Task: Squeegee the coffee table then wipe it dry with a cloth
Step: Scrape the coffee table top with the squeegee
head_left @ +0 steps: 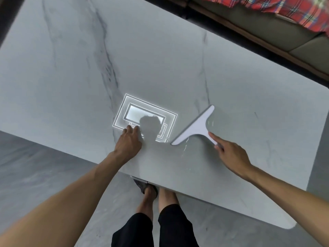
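— So, where do things stand right now?

— The squeegee (194,126) lies on the coffee table (160,50), blade edge turned toward the middle of the top, handle pointing back at the person. The right hand (229,154) is at the handle's end, index finger stretched along it; I'd call it a light hold rather than a closed fist, though the other fingers are hidden beneath, so I cannot tell for sure. The left hand (129,141) rests flat and open on the marble, bracing near the front edge.

— And how should the stroke go?

— Keep the blade pressed evenly along its whole length and tilted slightly, so water gathers ahead of it rather than slipping past the ends. A few thin streaks show beside the handle (faint, hard to judge), which suggests overlapping each pass.

— Room to move?

— Plenty. The top is bare in every direction, so long straight pulls are possible. The near edge sits just behind both hands, and the rounded right corner is close by; water pushed there would spill to the floor (35,166). No cloth is in view.
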A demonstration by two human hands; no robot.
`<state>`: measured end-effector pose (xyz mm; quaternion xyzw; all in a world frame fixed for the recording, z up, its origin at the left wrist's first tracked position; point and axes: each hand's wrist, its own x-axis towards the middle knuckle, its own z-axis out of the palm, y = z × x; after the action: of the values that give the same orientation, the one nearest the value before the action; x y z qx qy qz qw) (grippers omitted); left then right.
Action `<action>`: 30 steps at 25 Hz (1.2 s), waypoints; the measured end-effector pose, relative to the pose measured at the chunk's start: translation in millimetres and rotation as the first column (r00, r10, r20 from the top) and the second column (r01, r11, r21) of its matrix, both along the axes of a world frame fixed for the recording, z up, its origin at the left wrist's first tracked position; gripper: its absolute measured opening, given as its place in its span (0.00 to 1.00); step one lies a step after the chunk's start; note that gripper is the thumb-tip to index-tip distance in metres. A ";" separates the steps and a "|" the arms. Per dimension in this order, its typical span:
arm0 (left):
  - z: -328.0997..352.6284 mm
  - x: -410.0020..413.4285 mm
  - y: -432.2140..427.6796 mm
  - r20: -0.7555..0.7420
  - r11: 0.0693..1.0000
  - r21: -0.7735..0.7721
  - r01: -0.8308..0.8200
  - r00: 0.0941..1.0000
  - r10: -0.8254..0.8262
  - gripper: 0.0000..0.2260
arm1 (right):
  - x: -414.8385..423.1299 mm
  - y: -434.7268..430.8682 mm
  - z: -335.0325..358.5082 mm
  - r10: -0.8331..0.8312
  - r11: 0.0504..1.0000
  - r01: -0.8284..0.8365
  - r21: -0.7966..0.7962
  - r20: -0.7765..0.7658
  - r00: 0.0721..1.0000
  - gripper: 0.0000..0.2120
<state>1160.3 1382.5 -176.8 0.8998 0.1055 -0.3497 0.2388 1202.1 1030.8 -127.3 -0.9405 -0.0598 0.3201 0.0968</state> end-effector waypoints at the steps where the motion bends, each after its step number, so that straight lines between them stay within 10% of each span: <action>1: 0.2 -4.5 -1.9 -0.007 1.000 -0.005 0.006 1.000 -0.006 0.21 | -8.3 -14.0 4.6 -0.009 1.000 0.009 -0.030 0.000 1.000 0.24; 7: 2.6 -23.4 -10.3 0.067 0.998 -0.029 -0.047 0.997 0.049 0.21 | -26.2 -53.3 34.2 -0.145 0.985 0.153 -0.081 0.092 0.985 0.18; 20: -16.1 -66.0 50.7 0.234 0.837 0.085 -0.541 0.827 0.511 0.12 | -50.6 207.3 -45.9 0.600 0.762 -0.571 0.305 0.001 0.800 0.19; 30: -14.1 -54.8 -27.1 0.167 0.989 -0.022 -0.149 0.974 0.151 0.20 | -48.7 8.7 -30.7 0.193 0.977 -0.192 0.090 -0.002 0.981 0.20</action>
<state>1105.5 1355.4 -190.9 0.9145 0.1510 -0.2538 0.2766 1153.4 1039.5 -158.0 -0.9233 -0.1643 0.3299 0.1079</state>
